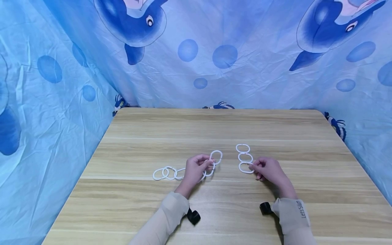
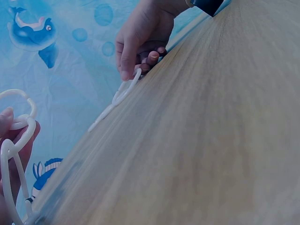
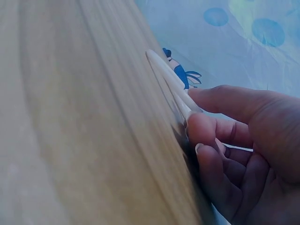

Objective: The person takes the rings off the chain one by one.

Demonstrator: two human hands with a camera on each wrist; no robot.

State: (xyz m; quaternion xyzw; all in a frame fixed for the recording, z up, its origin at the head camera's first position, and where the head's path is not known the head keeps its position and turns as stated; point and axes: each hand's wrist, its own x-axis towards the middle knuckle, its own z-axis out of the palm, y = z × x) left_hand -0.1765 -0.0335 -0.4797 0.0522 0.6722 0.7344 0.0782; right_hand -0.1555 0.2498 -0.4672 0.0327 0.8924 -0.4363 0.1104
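Observation:
A chain of several white plastic oval links (image 1: 175, 173) lies on the wooden table, running from the left to my left hand (image 1: 191, 171). That hand pinches a link near the chain's right end between thumb and fingers; the end link (image 1: 216, 150) loops out past the fingertips. Part of the chain is hidden behind the hand. A shorter chain of three white links (image 1: 244, 152) stretches away from my right hand (image 1: 272, 171). Its nearest link (image 3: 164, 70) is pinched between the right thumb and index finger, tilted up from the wood in the right wrist view.
The wooden table (image 1: 214, 126) has rounded far corners. Behind it and on both sides hangs a blue sheet (image 1: 260, 81) printed with whales and bubbles. Small black wrist cameras (image 1: 193, 217) sit at both light-coloured sleeve cuffs (image 1: 292, 209).

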